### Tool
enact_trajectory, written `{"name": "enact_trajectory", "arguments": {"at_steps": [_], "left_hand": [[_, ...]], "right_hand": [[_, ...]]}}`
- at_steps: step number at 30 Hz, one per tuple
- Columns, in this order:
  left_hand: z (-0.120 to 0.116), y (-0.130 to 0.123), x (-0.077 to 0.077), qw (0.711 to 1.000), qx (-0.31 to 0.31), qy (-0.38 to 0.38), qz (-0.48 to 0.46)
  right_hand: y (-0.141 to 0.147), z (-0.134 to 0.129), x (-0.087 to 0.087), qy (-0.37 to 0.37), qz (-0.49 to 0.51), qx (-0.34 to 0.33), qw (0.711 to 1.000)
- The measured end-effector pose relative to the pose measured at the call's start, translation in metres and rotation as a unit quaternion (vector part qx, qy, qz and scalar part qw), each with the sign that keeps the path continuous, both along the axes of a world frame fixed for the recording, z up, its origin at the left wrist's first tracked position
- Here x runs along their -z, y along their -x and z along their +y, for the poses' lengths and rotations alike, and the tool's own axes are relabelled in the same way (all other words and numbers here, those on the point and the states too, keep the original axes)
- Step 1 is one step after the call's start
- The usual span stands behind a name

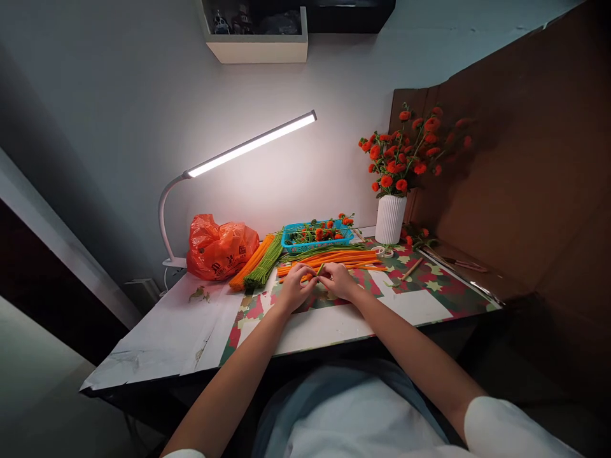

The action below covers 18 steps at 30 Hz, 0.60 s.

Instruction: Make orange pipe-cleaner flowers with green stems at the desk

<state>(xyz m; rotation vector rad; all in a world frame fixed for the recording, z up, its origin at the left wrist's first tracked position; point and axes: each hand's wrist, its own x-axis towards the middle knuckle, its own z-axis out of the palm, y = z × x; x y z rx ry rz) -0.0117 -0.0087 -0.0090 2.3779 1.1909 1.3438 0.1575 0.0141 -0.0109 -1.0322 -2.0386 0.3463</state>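
The two bare hands meet over the near part of the table (162, 343), fingertips almost together. The left hand (296, 289) is curled, its thumb and fingers pinched in on a small green piece (320, 270); the right hand (338, 281) bends in from the other side, its fingers closed around that same bit. The piece sits between the fingertips, just above the table, and is too small for me to make out its shape.

Right behind the hands lies a spread of loose orange stems (341, 258), with thin green stems (329, 250) along their back edge. To the left, a thick orange bundle (252, 262) and a green bundle (265, 263) lie side by side at a slant, and next to them slumps an orange plastic bag (222, 247). Behind the loose stems is a blue basket (292, 247) holding small orange flowers and green leaves.

Over to the right, a brown stick (412, 268) lies on the patterned cover (434, 280). Farther back stands a white ribbed vase (391, 220), full of orange-red flowers (400, 152), beside a tall sheet of cardboard (539, 159). A lit lamp (252, 145) reaches over the table from the left.
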Motion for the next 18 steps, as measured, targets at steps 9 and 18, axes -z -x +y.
{"name": "enact_trajectory", "arguments": {"at_steps": [9,18], "left_hand": [[0.0007,-0.0018,0.0059,0.993,-0.035,0.113,0.019],[-0.0006,-0.008,0.006,0.988,-0.089,0.126,0.008]], "right_hand": [[0.0013,-0.0054,-0.0019,0.011,-0.087,-0.03,0.996],[0.0033,-0.0066,-0.0005,-0.002,-0.106,0.001,0.994]]}}
